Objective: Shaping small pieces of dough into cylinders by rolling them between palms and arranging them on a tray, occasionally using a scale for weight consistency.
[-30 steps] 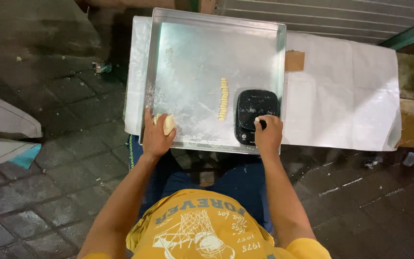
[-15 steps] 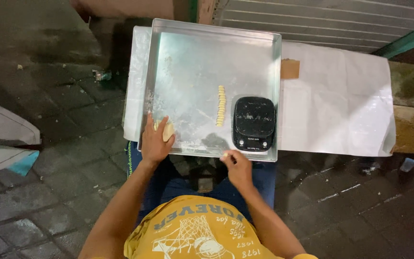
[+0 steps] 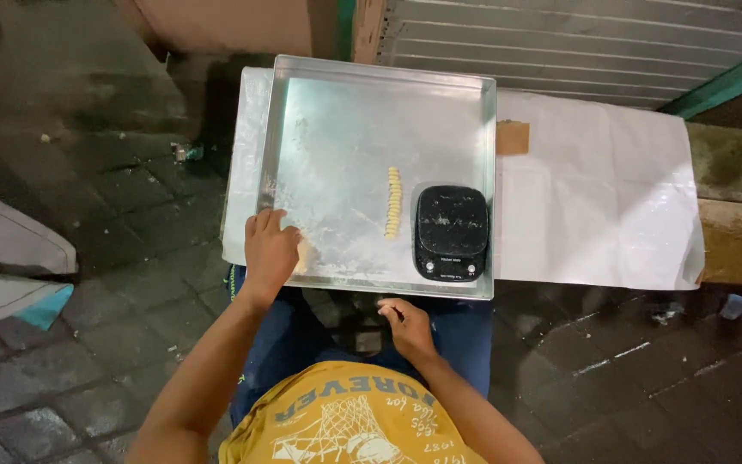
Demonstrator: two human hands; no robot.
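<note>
Nearest, the right hand [image 3: 405,325] hangs loosely curled and empty below the metal tray [image 3: 362,103], while the left hand [image 3: 270,249] presses a dough lump [image 3: 304,255] at the tray's near-left corner, beyond which lie a row of dough pieces [image 3: 394,202] and a black scale [image 3: 450,232] on the white-covered counter [image 3: 594,198].

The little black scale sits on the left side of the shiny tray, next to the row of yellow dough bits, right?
Not quite. The head view shows the black scale on the right side of the shiny tray, not the left. It does sit next to the row of yellow dough bits, just to their right.
</note>
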